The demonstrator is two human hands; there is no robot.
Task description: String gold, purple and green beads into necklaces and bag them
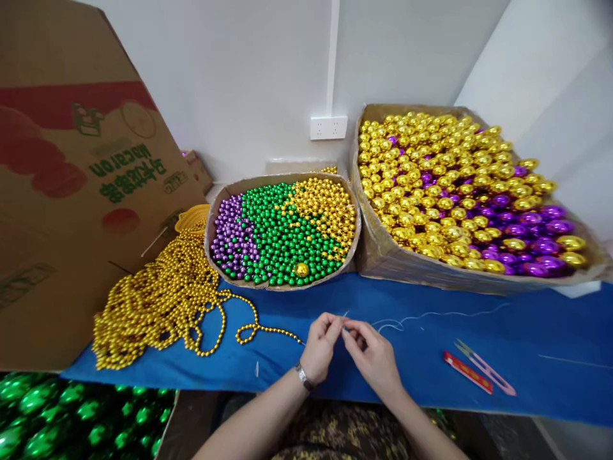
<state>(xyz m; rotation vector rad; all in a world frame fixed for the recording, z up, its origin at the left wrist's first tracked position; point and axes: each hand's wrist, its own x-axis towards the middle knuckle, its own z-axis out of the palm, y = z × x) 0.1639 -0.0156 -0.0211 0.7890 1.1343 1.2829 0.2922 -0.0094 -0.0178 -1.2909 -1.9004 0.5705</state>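
Observation:
My left hand (320, 345), a watch on its wrist, and my right hand (371, 354) meet fingertip to fingertip over the blue table cover (527, 338). Both pinch a thin white thread (431, 314) that trails away to the right. A gold bead strand (258, 331) runs from just left of my left hand back to a big heap of gold strands (158, 300). Behind my hands stands a cardboard tray (282, 223) of small purple, green and gold beads.
A large box (460, 191) of big gold and purple beads fills the back right. Thread snips (483, 367) and a red stick (467, 372) lie right of my hands. A tall printed carton (71, 179) leans at left; green balls (71, 415) sit below it.

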